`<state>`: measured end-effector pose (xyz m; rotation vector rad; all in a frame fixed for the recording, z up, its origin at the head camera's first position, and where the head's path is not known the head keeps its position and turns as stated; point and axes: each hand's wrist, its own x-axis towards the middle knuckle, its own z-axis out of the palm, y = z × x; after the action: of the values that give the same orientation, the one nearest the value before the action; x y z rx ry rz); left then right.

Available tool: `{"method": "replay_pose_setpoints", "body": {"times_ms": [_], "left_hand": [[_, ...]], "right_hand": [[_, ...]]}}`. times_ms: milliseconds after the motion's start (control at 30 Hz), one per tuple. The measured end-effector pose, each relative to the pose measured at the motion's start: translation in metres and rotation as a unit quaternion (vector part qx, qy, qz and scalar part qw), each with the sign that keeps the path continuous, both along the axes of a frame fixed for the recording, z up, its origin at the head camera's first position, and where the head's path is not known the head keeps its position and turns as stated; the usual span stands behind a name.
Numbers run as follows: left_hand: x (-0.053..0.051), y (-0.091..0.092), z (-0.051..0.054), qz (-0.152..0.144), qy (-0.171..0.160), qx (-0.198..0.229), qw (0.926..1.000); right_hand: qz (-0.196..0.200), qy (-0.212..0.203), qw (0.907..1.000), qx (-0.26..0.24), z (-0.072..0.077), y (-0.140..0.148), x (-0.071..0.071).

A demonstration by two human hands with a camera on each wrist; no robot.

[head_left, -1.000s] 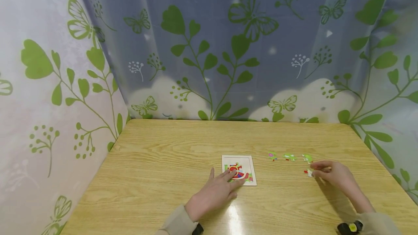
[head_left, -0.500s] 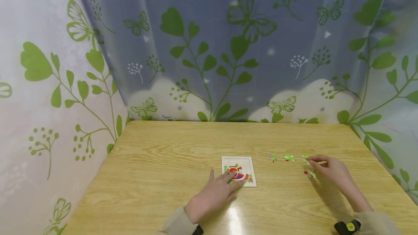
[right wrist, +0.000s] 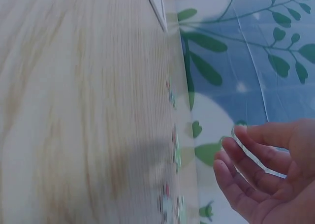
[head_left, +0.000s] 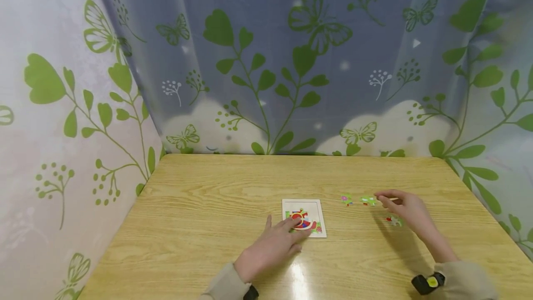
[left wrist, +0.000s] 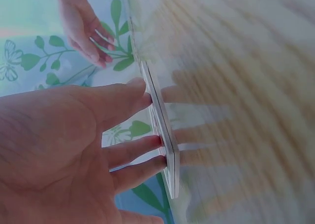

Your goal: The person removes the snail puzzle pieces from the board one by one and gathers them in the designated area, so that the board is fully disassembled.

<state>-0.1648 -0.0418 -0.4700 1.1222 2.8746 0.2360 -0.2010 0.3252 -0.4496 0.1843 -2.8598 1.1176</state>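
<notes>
My left hand [head_left: 275, 244] rests on a small white-framed picture puzzle board [head_left: 314, 207], its fingers spread over the red and blue picture. In the left wrist view those fingers touch the thin board [left wrist: 162, 120] from above. Over the table on the right, my right hand [head_left: 410, 212] hovers with loosely bent fingers. The right wrist view shows its thumb and fingertips apart, with nothing visible between them. Just left of these fingertips lies a green puzzle piece [head_left: 368, 201]. A piece with a red spot [head_left: 394, 221] lies in front, partly beside the hand's shadow.
A pink-flower puzzle piece [head_left: 346, 199] lies between the board and the green piece. Another green piece [right wrist: 181, 209] shows on the table in the right wrist view. The wooden table [head_left: 208, 184] ends at a leaf-printed curtain [head_left: 258, 59] behind.
My right hand has moved left and away from me, from the red-spotted piece past the far-right green piece, towards the middle green one. The left hand stays on the board.
</notes>
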Motion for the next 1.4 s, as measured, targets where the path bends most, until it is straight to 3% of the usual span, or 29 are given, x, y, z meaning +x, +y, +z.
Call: {"method": "replay_pose_setpoints", "body": {"times_ms": [567, 900, 1400], "left_hand": [[0.001, 0.001, 0.000, 0.014, -0.024, 0.026, 0.9993], [0.004, 0.001, 0.001, 0.020, -0.010, 0.036, 0.9991], [0.009, -0.003, 0.001, 0.021, -0.012, -0.005, 0.9997]], "right_hand": [[0.064, 0.016, 0.9961, -0.059, -0.006, -0.073, -0.024], [0.113, 0.013, 0.9920, -0.053, -0.017, -0.111, -0.038], [0.162, -0.013, 0.9867, -0.005, -0.023, -0.147, -0.041]]}}
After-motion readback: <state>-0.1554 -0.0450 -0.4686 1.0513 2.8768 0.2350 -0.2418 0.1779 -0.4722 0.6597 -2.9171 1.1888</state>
